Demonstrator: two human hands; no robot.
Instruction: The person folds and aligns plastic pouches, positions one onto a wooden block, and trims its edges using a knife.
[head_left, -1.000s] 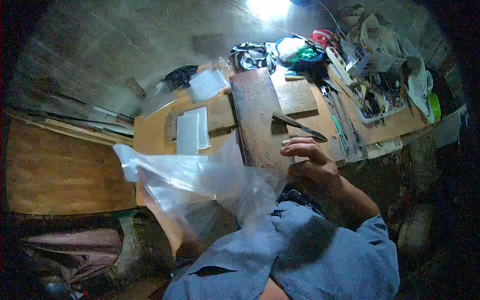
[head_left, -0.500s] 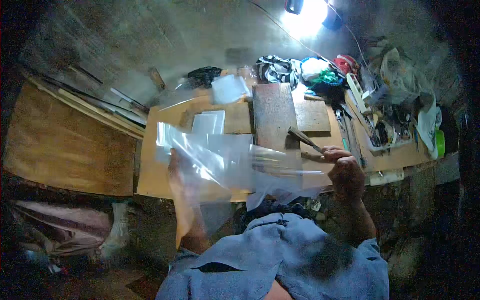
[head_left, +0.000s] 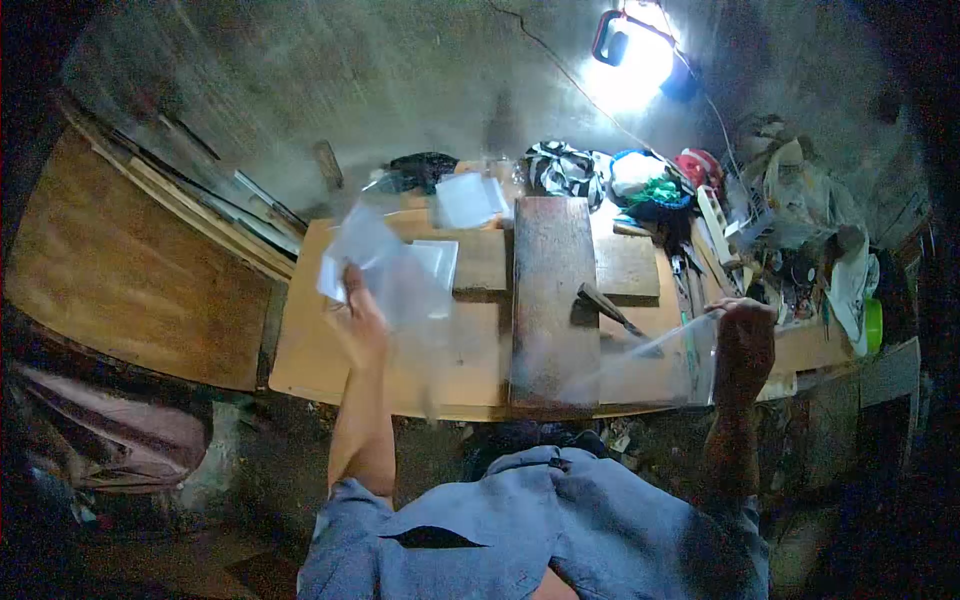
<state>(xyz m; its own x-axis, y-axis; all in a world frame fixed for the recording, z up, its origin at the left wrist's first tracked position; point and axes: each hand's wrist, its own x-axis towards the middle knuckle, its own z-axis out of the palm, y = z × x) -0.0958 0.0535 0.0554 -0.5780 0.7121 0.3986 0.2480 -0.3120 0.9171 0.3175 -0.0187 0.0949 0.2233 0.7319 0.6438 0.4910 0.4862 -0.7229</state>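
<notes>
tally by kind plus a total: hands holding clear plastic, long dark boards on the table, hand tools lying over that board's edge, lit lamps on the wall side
Left hand and right hand, each holding clear plastic: 2
Long dark board: 1
Hand tool: 1
Lit lamp: 1
Total: 5

Wall (head_left: pixel 400 95): grey-green, streaked. Lamp (head_left: pixel 632 62): dark-framed, glaring white, upper right; light falls off toward dark room edges. Table (head_left: pixel 308 370): pale brown top. Wooden panel (head_left: pixel 130 260) just beside, left. Floor (head_left: pixel 268 480): dim, detail unclear.
</notes>
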